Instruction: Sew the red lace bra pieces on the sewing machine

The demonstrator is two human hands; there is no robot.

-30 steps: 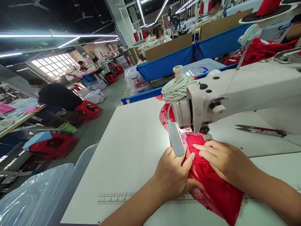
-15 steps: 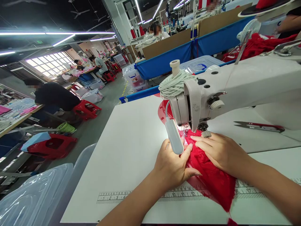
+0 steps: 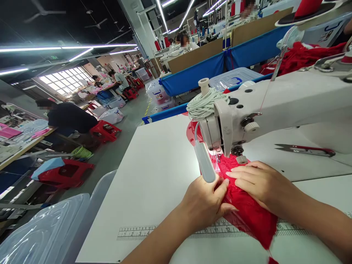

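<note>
Red lace fabric (image 3: 247, 209) lies under the sewing machine's (image 3: 288, 99) needle and runs toward me to a pointed end. My right hand (image 3: 261, 183) rests flat on its right side, fingers stretched out and pointing left. On the fabric's left edge lies my left hand (image 3: 205, 201), thumb and index finger apart. The grey lamp (image 3: 205, 161) hides part of its other fingers. Just beyond my fingertips is the presser foot (image 3: 218, 158), standing on the fabric in the lamp's light.
Thread snips (image 3: 305, 149) lie to the right by the machine. A pale cord bundle (image 3: 206, 103) sits on the machine head. A printed ruler (image 3: 137, 233) crosses the table (image 3: 143, 165). Clear plastic bins (image 3: 55, 227) stand at left. A seated person (image 3: 71, 115) works across the aisle.
Both hands have shifted slightly toward me, away from the presser foot, and more fabric shows before it. My left index finger is more bent. The whole view has shifted a little.
</note>
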